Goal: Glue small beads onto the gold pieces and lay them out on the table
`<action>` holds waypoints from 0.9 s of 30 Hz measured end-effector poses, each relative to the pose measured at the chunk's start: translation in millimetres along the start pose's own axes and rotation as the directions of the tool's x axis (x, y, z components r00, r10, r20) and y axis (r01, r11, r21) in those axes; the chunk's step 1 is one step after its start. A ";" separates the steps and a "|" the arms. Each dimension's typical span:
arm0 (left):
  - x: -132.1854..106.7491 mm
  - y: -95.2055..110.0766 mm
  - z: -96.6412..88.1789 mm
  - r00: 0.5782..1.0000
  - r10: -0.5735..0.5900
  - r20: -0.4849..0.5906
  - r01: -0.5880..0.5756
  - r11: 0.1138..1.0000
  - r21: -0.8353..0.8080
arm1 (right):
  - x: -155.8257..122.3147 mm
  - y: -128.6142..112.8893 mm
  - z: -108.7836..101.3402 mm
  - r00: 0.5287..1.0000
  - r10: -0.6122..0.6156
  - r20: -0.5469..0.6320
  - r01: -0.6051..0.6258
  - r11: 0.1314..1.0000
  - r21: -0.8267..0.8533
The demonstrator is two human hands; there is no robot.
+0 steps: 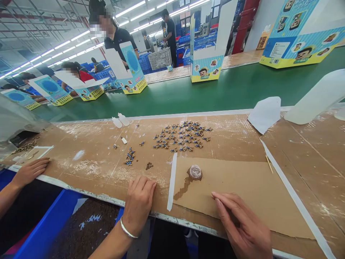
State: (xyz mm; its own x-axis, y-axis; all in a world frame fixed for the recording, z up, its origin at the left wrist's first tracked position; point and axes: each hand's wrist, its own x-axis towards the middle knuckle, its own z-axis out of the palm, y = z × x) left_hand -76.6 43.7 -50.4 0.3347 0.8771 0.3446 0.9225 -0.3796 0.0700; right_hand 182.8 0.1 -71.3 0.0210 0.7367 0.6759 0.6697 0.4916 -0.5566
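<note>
My left hand (139, 203), with a silver bangle at the wrist, rests at the table's front edge. Its fingers are curled and their tips are hidden, so whatever they hold does not show. Over the cardboard sheet (237, 187), my right hand (242, 223) has thumb and forefinger close together in a pinch; I cannot make out anything between them. A small clear round container (195, 172) stands on the sheet in a brown wet stain. Beyond my left hand lie small brown round pieces (149, 166) and a cluster of tiny blue-and-gold parts (129, 157).
Many more blue-and-gold parts (185, 135) are spread behind the sheet. Small white bottles (120, 120) lie further back. A co-worker's hand (31, 171) rests at left. Printed boxes (206, 68) stand on the green conveyor (167, 97). A blue bin (48, 226) sits below the table.
</note>
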 end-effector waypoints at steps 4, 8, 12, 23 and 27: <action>-7.2 3.6 1.9 0.996 0.035 -0.078 -0.036 0.999 -0.010 | -1.1 -0.7 -0.8 1.000 0.007 0.022 -0.007 1.000 0.002; -14.1 -3.3 -1.8 0.988 0.025 -0.150 -0.042 0.992 -0.115 | -1.1 -1.3 -0.9 0.999 0.013 0.034 -0.014 1.000 0.013; -20.1 -11.5 -2.7 0.991 -0.041 -0.129 0.019 0.985 -0.169 | -0.8 0.2 -0.9 0.999 0.014 0.050 -0.013 1.000 -0.018; -23.3 -7.5 0.8 0.992 -0.108 -0.067 0.089 0.966 -0.243 | -8.0 10.5 -2.4 0.996 0.021 0.083 -0.013 0.995 -0.096; -21.9 -2.8 -1.4 0.993 -0.099 -0.071 0.079 0.967 -0.244 | -7.5 10.9 -2.5 0.997 0.006 0.076 0.000 0.996 -0.089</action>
State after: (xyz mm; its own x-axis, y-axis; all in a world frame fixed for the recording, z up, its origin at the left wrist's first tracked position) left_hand -86.8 25.2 -56.7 0.2270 0.8873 0.4015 0.8713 -0.3693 0.3233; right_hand 191.7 -1.3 -81.3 -0.0314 0.7731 0.6336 0.7334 0.4485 -0.5109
